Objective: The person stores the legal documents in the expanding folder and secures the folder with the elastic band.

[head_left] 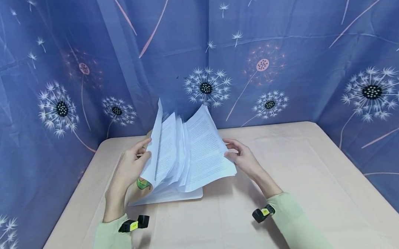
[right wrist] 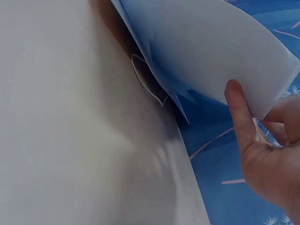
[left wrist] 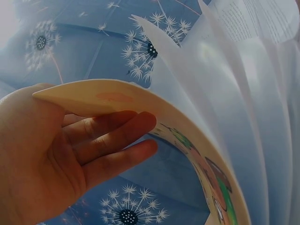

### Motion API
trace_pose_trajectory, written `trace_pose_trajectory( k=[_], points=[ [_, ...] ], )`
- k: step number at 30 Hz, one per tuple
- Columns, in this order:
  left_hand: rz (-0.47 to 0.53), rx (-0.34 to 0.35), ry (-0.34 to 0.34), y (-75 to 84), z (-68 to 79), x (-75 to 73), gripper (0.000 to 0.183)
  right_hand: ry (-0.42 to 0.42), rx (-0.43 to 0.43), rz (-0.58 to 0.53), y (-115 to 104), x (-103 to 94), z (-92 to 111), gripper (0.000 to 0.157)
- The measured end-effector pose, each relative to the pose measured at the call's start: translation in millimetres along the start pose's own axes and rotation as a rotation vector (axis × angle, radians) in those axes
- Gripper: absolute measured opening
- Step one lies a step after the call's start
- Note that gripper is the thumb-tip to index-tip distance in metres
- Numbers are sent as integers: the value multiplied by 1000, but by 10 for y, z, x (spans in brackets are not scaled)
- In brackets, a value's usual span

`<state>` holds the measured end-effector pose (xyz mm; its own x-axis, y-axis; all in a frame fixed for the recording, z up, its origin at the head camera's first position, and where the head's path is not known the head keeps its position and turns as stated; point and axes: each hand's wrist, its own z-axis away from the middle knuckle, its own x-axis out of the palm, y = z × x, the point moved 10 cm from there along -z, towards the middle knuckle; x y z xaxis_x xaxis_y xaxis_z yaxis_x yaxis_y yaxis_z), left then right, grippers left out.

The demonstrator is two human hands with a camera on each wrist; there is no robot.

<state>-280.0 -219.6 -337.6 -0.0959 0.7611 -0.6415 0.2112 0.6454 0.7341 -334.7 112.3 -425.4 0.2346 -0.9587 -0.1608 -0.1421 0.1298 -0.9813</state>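
Before me several white printed sheets (head_left: pixel 204 150) fan open, their pages curving upward. A tan cover with coloured cartoon pictures (left wrist: pixel 220 183) bends at their left. My left hand (head_left: pixel 128 168) pinches this cover and the page against it at the left edge; in the left wrist view its fingers (left wrist: pixel 117 136) lie along the pictured side. My right hand (head_left: pixel 246 157) pinches the right edge of the printed sheets between thumb and fingers, as the right wrist view shows too. Beneath the sheets, a white rounded corner (head_left: pixel 192 194) rests on the table. Whether the sheets are bound is hidden.
The table (head_left: pixel 306 194) has a pale cover and rounded far corners. Blue curtains (head_left: pixel 169 36) with dandelion prints stand behind it and on both sides. A black wrist camera is strapped on each pale green sleeve (head_left: pixel 112 239).
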Motion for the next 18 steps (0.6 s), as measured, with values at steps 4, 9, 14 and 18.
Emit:
trace_pose_trajectory(
  k=[4, 9, 14, 18],
  points=[
    [-4, 4, 2, -3, 7, -3, 47, -2, 12, -28, 7, 50, -27, 53],
    [2, 4, -5, -3, 9, 5, 46, 46, 29, -51, -3, 45, -77, 51],
    [7, 6, -8, 6, 2, 7, 47, 49, 18, -96, -36, 114, -114, 51],
    [6, 3, -10, 13, -1, 9, 47, 17, 26, -101, -8, 225, -119, 52]
  ],
)
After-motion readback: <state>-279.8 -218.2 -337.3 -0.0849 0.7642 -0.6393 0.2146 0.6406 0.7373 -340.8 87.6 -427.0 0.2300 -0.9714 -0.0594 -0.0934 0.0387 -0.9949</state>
